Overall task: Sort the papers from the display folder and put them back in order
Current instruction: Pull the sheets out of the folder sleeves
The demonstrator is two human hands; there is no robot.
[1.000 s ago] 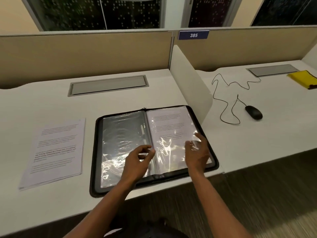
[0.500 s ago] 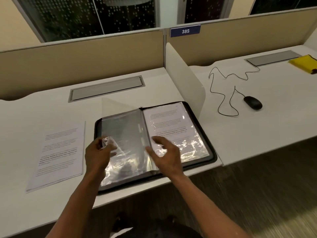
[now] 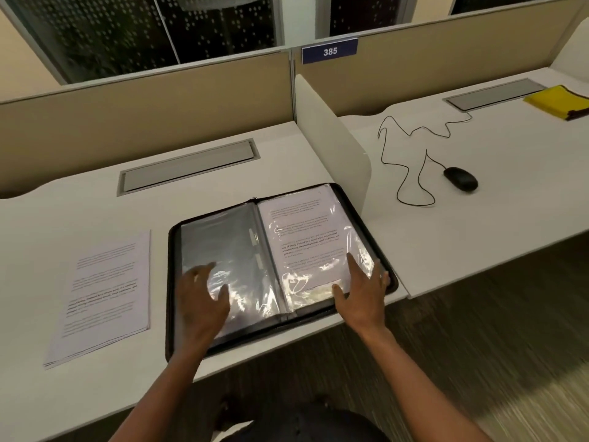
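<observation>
A black zip display folder [image 3: 172, 247] lies open on the white desk. Its left side shows an empty clear sleeve [image 3: 229, 247]; the right sleeve holds a printed page [image 3: 302, 231]. My left hand [image 3: 200, 301] rests flat on the lower part of the empty left sleeve, fingers spread. My right hand [image 3: 363, 288] lies over the lower right corner of the right sleeve, fingers straight. A stack of loose printed papers [image 3: 105, 298] sits on the desk to the left of the folder.
A white divider panel [image 3: 331, 138] stands right of the folder. Beyond it a black mouse [image 3: 460, 178] with its cable lies on the neighbouring desk, and a yellow folder [image 3: 557, 102] at far right. A grey cable hatch [image 3: 188, 164] is behind the folder.
A clear sleeve has been turned over from right to left and now lies flat. My left hand let go of it and rests on it; my right hand moved to the right page's lower corner.
</observation>
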